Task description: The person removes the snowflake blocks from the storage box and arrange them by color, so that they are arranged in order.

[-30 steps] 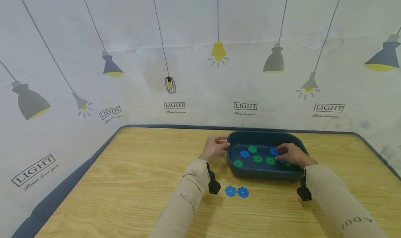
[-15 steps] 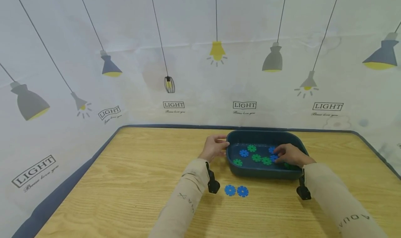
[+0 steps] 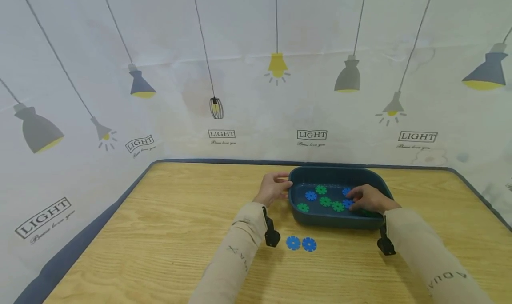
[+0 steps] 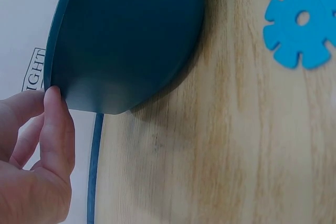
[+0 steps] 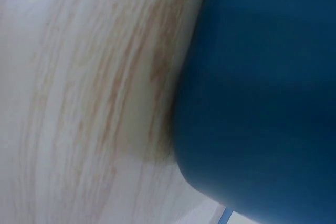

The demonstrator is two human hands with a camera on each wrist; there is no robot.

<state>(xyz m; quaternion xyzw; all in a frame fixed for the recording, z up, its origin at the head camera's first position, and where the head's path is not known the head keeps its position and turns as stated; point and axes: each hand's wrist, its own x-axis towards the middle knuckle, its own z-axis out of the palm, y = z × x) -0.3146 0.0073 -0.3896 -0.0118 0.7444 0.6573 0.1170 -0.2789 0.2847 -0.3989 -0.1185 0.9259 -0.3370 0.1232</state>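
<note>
A dark teal basin (image 3: pixel 332 221) holds several notched plastic discs, green ones (image 3: pixel 326 202) and blue ones (image 3: pixel 310 196). My left hand (image 3: pixel 273 189) is at the basin's left end; in the left wrist view its fingertips (image 4: pixel 54 94) pinch the rim. My right hand (image 3: pixel 372 198) reaches inside the right part of the basin, its bent fingers touching or just beside a blue disc (image 3: pixel 348 204). Another blue disc lies partly behind those fingers. The right wrist view shows only the basin's outer wall (image 5: pixel 257 98), not the hand.
Two blue discs (image 3: pixel 293 243) lie side by side on the wooden table (image 3: pixel 180 215) in front of the basin. Close behind the basin runs the table's far edge, with a lamp-printed backdrop (image 3: pixel 256 148) beyond it.
Inside the basin, a green disc and a blue disc by the right fingertips have shifted left. The right hand has edged slightly left; the left hand stays at the rim.
</note>
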